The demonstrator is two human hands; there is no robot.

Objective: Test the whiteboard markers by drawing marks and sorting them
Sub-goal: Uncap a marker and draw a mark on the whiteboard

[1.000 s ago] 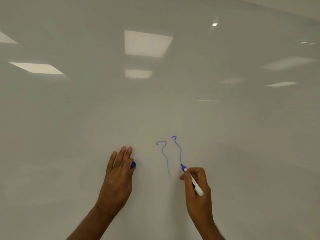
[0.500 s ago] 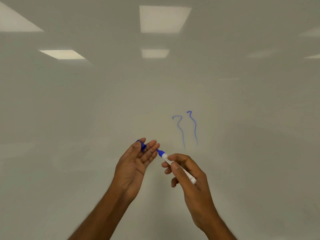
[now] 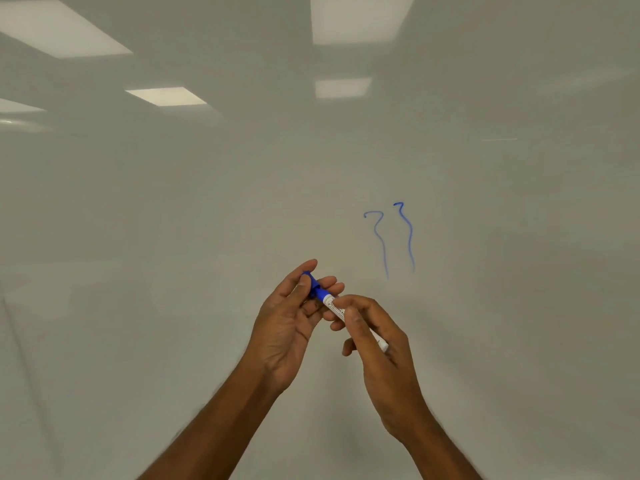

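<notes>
A glossy whiteboard (image 3: 173, 237) fills the view. Two wavy blue marks are drawn on it: a fainter one (image 3: 379, 244) on the left and a stronger one (image 3: 408, 237) to its right. My left hand (image 3: 291, 327) pinches the blue cap (image 3: 315, 285) between thumb and fingers. My right hand (image 3: 377, 344) grips the white barrel of the blue marker (image 3: 337, 308), whose front end sits in the cap. Both hands are held together below and left of the marks, away from the board.
Ceiling light panels reflect in the whiteboard's upper part (image 3: 360, 19). No tray, table or other markers are in view.
My right hand lifted the marker off the board after finishing the right-hand mark. My left hand left the board with the cap. The marker tip has gone into the cap.
</notes>
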